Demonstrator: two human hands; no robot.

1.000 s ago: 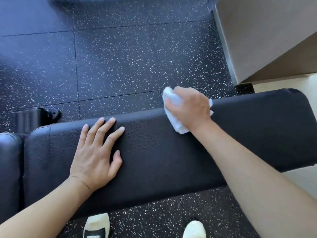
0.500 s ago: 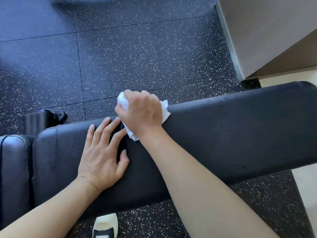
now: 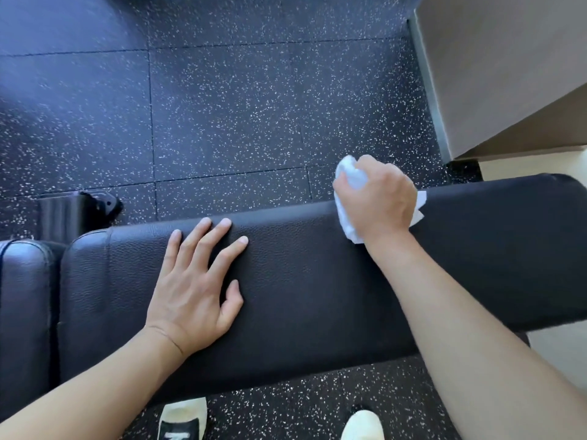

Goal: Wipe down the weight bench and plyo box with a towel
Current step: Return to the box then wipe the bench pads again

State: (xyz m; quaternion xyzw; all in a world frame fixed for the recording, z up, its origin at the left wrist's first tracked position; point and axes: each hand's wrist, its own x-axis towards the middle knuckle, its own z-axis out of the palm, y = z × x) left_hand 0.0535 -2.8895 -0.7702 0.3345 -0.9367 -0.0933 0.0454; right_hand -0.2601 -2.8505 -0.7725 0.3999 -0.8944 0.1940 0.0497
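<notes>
A black padded weight bench runs across the view from left to right. My left hand lies flat on its top with fingers spread. My right hand grips a crumpled white towel and presses it against the bench's far edge, right of centre. Most of the towel is hidden under the hand. A tan box-like block, which may be the plyo box, stands at the upper right.
Speckled dark rubber floor tiles lie beyond the bench. A second black pad adjoins the bench at the left, with a black frame foot behind it. My two shoes show below the bench.
My right hand swept the towel left along the far edge up to my left hand, then back to the right. My left hand stayed flat on the bench.
</notes>
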